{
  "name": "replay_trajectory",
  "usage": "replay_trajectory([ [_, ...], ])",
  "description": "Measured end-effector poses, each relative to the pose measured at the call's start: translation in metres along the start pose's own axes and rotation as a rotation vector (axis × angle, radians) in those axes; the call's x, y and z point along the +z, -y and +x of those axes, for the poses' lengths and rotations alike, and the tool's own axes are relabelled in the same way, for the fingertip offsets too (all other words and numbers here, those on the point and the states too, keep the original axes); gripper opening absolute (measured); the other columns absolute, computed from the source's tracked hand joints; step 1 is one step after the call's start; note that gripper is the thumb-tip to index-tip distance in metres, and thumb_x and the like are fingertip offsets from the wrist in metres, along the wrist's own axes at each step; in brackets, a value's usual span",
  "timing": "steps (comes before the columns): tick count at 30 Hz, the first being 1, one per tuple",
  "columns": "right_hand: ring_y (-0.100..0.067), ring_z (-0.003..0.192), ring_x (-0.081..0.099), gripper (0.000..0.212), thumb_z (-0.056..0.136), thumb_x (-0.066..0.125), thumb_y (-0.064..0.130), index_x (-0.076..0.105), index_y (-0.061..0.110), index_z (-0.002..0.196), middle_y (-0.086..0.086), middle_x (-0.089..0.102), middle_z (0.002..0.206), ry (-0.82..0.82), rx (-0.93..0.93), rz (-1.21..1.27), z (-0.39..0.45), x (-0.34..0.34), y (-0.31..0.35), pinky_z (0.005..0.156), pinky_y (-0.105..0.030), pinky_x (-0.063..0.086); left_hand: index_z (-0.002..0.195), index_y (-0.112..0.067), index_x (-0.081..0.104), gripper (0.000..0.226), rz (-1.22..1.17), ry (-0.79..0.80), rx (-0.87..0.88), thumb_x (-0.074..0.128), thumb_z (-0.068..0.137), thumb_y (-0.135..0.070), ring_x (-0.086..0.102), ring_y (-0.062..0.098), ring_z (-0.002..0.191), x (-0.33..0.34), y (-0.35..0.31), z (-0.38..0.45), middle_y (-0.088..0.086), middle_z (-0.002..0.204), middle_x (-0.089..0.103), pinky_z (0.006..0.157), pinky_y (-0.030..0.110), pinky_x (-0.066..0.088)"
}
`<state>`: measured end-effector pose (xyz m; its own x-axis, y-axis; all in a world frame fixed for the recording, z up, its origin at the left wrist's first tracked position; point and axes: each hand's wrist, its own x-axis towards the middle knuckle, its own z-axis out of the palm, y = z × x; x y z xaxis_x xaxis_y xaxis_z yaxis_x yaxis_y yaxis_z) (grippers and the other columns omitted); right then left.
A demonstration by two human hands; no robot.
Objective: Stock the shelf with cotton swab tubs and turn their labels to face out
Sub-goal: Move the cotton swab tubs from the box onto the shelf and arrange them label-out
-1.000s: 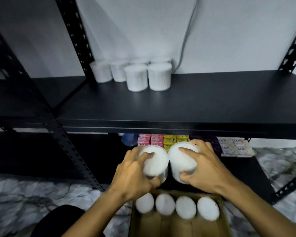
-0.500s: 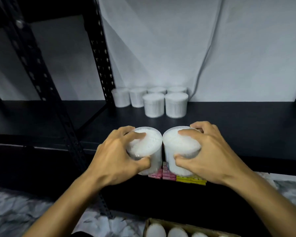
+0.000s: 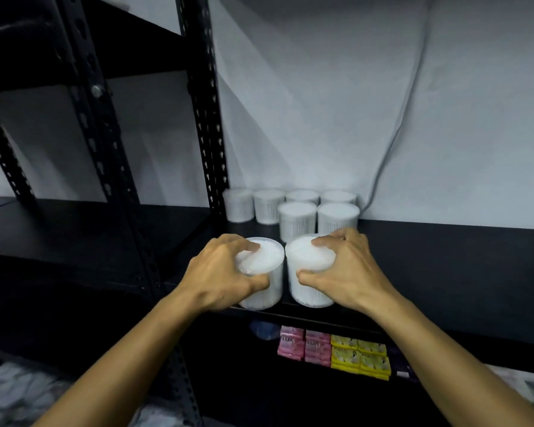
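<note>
Clear tubs [image 3: 261,272] [image 3: 310,271] in each grip, at shelf [image 3: 444,257] edge

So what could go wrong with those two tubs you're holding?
1. Both tubs, the left tub and the right tub, sit at the very front edge of the shelf; let go too early and one might tip off.
2. Pushed back fast, they could bump the six stocked tubs behind.
3. The left hand and right hand grip mostly the lids, which might pop off.
</note>
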<state>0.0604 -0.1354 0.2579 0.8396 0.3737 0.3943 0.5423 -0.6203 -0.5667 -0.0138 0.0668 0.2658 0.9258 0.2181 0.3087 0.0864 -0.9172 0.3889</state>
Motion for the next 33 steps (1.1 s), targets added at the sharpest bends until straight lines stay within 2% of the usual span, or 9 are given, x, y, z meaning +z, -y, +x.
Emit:
replay_trajectory([
  [4, -0.017, 0.122, 0.032, 0.073, 0.063, 0.077, 0.044, 0.055, 0.021, 0.129, 0.001, 0.038, 0.121, 0.017, 0.019, -0.014, 0.015, 0.016, -0.001, 0.103, -0.022, 0.031, 0.129, -0.037, 0.055, 0.066, 0.023, 0.014, -0.033, 0.069, 0.067, -0.054, 0.041, 0.010, 0.129, 0.002, 0.007, 0.014, -0.015, 0.142, 0.044, 0.091, 0.029, 0.035],
  [10, -0.017, 0.125, 0.028, 0.072, 0.065, 0.077, 0.045, 0.054, 0.020, 0.128, 0.001, 0.035, 0.124, 0.008, 0.049, 0.036, 0.025, 0.032, -0.004, 0.098, -0.016, 0.025, 0.131, -0.036, 0.053, 0.066, -0.010, 0.017, -0.073, 0.069, 0.070, -0.052, 0.043, 0.012, 0.129, 0.004, 0.016, 0.025, -0.013, 0.143, 0.044, 0.095, 0.031, 0.038],
  [14, -0.016, 0.128, 0.024, 0.072, 0.067, 0.076, 0.049, 0.052, 0.023, 0.130, 0.000, 0.032, 0.131, -0.003, 0.032, 0.033, 0.024, 0.034, -0.007, 0.098, -0.017, 0.023, 0.134, -0.036, 0.050, 0.065, -0.025, 0.011, -0.058, 0.067, 0.074, -0.052, 0.040, 0.013, 0.129, 0.010, 0.021, 0.025, -0.013, 0.145, 0.040, 0.095, 0.031, 0.038],
  [18, -0.017, 0.138, 0.015, 0.085, 0.066, 0.074, 0.057, 0.038, 0.032, 0.139, 0.004, 0.013, 0.147, 0.022, 0.009, 0.030, 0.015, 0.033, -0.012, 0.110, -0.031, 0.027, 0.141, -0.041, 0.039, 0.076, -0.053, -0.016, -0.057, 0.064, 0.073, -0.065, 0.040, 0.013, 0.131, 0.015, 0.029, 0.018, -0.013, 0.150, 0.031, 0.103, 0.042, 0.041],
  [21, -0.016, 0.138, 0.018, 0.087, 0.068, 0.074, 0.056, 0.032, 0.035, 0.142, 0.009, 0.004, 0.150, 0.009, 0.004, 0.011, 0.003, 0.032, -0.019, 0.110, -0.036, 0.030, 0.144, -0.044, 0.030, 0.085, -0.074, -0.102, -0.082, 0.064, 0.071, -0.070, 0.040, 0.013, 0.132, 0.023, 0.033, 0.004, -0.012, 0.152, 0.026, 0.105, 0.047, 0.041],
  [25, -0.015, 0.128, 0.034, 0.076, 0.074, 0.074, 0.043, 0.037, 0.033, 0.140, 0.005, 0.018, 0.145, -0.044, 0.018, 0.037, -0.007, 0.041, -0.025, 0.107, -0.032, 0.038, 0.145, -0.039, 0.032, 0.082, -0.151, -0.211, -0.114, 0.070, 0.075, -0.059, 0.051, 0.014, 0.122, 0.042, 0.036, -0.011, -0.009, 0.145, 0.039, 0.101, 0.040, 0.046],
  [27, -0.016, 0.120, 0.043, 0.072, 0.077, 0.074, 0.038, 0.041, 0.030, 0.139, 0.004, 0.030, 0.137, -0.075, 0.035, 0.106, -0.008, 0.047, -0.025, 0.104, -0.037, 0.043, 0.144, -0.040, 0.033, 0.079, -0.177, -0.224, -0.110, 0.071, 0.077, -0.055, 0.055, 0.015, 0.119, 0.051, 0.039, -0.011, -0.006, 0.142, 0.045, 0.098, 0.040, 0.049],
  [30, -0.018, 0.117, 0.047, 0.069, 0.077, 0.075, 0.035, 0.044, 0.028, 0.138, 0.005, 0.036, 0.130, -0.100, 0.039, 0.129, -0.003, 0.054, -0.023, 0.101, -0.038, 0.046, 0.143, -0.042, 0.034, 0.076, -0.207, -0.234, -0.116, 0.072, 0.078, -0.052, 0.060, 0.018, 0.110, 0.058, 0.045, -0.006, -0.004, 0.137, 0.050, 0.095, 0.041, 0.051],
  [33, -0.018, 0.118, 0.045, 0.068, 0.079, 0.074, 0.033, 0.043, 0.026, 0.139, 0.003, 0.036, 0.128, -0.096, 0.025, 0.147, 0.006, 0.063, -0.019, 0.104, -0.034, 0.043, 0.143, -0.041, 0.034, 0.076, -0.229, -0.235, -0.129, 0.072, 0.078, -0.050, 0.062, 0.019, 0.107, 0.057, 0.056, 0.003, -0.003, 0.137, 0.050, 0.094, 0.040, 0.053],
])
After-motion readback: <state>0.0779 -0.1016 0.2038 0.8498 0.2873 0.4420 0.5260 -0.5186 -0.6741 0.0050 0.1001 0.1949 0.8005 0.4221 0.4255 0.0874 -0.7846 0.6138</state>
